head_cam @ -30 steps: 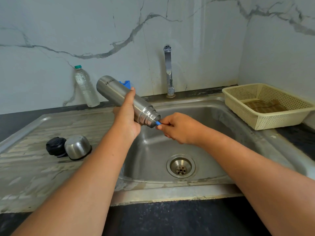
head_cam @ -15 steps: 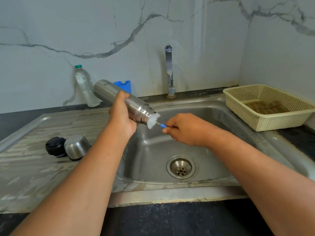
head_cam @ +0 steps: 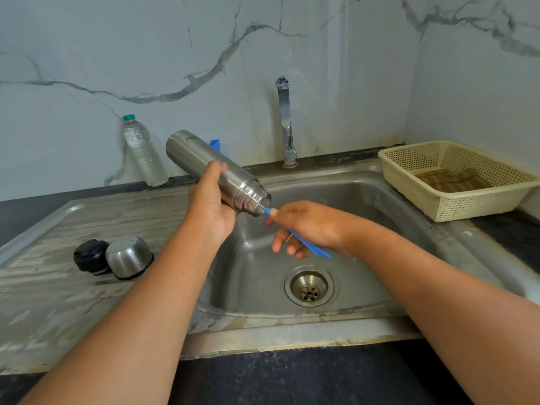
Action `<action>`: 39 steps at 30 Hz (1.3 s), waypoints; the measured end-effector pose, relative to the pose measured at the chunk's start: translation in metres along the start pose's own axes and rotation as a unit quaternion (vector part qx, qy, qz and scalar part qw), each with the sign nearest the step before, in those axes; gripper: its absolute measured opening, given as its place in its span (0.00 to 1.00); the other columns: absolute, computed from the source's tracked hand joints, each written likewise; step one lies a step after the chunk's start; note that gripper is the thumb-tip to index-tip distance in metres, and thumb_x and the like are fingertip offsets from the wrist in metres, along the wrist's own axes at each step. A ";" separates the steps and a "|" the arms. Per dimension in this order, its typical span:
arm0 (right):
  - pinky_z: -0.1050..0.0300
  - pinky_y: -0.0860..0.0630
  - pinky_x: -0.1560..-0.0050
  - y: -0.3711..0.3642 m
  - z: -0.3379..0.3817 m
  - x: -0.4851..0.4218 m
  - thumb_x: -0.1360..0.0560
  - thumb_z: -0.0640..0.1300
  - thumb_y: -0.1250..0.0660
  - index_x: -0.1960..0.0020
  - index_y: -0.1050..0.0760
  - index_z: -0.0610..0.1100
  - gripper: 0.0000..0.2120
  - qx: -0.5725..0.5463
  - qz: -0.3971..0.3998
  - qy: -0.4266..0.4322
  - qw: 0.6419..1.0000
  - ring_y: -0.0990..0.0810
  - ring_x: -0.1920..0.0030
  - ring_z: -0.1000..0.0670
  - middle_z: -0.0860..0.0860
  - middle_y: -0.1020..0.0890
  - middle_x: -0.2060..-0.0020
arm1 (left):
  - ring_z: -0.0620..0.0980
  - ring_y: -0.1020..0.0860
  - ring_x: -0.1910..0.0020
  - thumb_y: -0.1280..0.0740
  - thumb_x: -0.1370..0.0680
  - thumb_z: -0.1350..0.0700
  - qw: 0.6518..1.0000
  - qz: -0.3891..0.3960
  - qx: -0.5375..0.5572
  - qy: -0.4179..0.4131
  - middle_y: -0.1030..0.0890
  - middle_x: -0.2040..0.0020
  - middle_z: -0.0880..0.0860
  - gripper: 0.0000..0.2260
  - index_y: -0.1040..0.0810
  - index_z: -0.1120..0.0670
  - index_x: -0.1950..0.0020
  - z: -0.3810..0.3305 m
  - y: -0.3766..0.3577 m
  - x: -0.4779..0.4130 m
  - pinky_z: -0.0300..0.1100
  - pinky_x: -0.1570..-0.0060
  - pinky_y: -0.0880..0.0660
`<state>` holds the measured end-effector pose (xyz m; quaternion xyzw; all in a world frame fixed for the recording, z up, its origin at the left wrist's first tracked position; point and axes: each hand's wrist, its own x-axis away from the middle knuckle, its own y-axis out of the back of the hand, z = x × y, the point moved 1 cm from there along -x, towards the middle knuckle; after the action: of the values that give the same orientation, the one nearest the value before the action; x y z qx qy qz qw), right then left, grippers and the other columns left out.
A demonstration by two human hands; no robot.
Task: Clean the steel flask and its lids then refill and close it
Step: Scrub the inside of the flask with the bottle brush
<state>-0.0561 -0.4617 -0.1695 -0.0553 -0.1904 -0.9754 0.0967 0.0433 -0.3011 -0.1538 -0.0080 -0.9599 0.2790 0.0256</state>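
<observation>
1. The right hand (head_cam: 306, 226) pinches a thin blue plastic brush handle (head_cam: 318, 251) between thumb and forefinger. Its fingertips (head_cam: 273, 212) sit just beside the flask's mouth, and the lower fingers hang loosely uncurled under the handle.
2. The handle runs from those fingertips back under the palm and ends past the heel of the hand. The brush head is hidden, presumably inside the flask.
3. The left hand (head_cam: 210, 200) grips the cylindrical brushed-steel flask (head_cam: 193, 156) round its lower body. The thumb lies over the top and the fingers wrap behind, out of sight.
4. The flask is held in the air above the steel sink basin (head_cam: 365, 229). Its long axis is tilted, with the base up and away to the left of the right fingertips and the threaded open mouth pointing down toward them. The right hand is the nearer to the mouth.
5. Judgement: the scrubbing stroke has to follow that axis, so the handle should stay lined up with the neck; off-line, the wire would likely bind on the rim.
6. Well to the left of the left hand, on the drainboard, the domed steel cup lid (head_cam: 128, 257) touches the black round stopper (head_cam: 90, 255). Both lids seem yet to be washed.
7. Beyond the hands, at the back edge, stands the chrome tap (head_cam: 286, 121); no water can be seen running from it.
8. Behind the flask, a clear plastic water bottle (head_cam: 143, 150) stands by the wall.
</observation>
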 end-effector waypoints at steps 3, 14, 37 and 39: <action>0.58 0.21 0.62 0.009 -0.002 0.003 0.14 0.55 0.46 0.35 0.23 0.40 0.22 -0.173 0.062 -0.056 0.981 0.22 0.66 0.53 0.48 0.17 0.61 | 0.53 0.16 0.55 0.30 0.20 0.53 0.999 0.023 0.029 -0.003 0.17 0.54 0.55 0.12 0.23 0.58 0.40 -0.006 0.000 -0.001 0.52 0.55 0.16; 0.61 0.16 0.62 -0.006 0.005 0.012 0.21 0.47 0.37 0.38 0.20 0.37 0.17 -0.414 0.250 -0.021 0.875 0.18 0.67 0.57 0.51 0.21 0.65 | 0.56 0.16 0.54 0.29 0.22 0.49 0.989 0.086 0.116 -0.015 0.18 0.52 0.57 0.16 0.23 0.57 0.39 -0.015 0.000 0.005 0.52 0.49 0.17; 0.63 0.19 0.69 -0.020 0.007 0.010 0.16 0.45 0.38 0.49 0.24 0.40 0.09 -0.366 0.153 -0.051 0.917 0.16 0.66 0.53 0.43 0.15 0.54 | 0.53 0.18 0.61 0.28 0.23 0.47 0.995 0.049 0.088 -0.010 0.18 0.63 0.55 0.17 0.23 0.57 0.40 -0.019 0.008 -0.003 0.45 0.57 0.19; 0.71 0.33 0.80 -0.017 0.010 0.009 0.16 0.44 0.40 0.48 0.24 0.41 0.09 -0.406 0.176 -0.076 0.893 0.27 0.77 0.59 0.49 0.20 0.63 | 0.53 0.18 0.61 0.28 0.23 0.47 0.995 0.050 0.091 -0.012 0.19 0.61 0.56 0.18 0.24 0.57 0.39 -0.020 0.008 -0.004 0.45 0.58 0.19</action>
<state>-0.0678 -0.4438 -0.1657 -0.1960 0.2288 -0.9275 0.2212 0.0483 -0.2837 -0.1419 -0.0499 -0.9292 0.3663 0.0010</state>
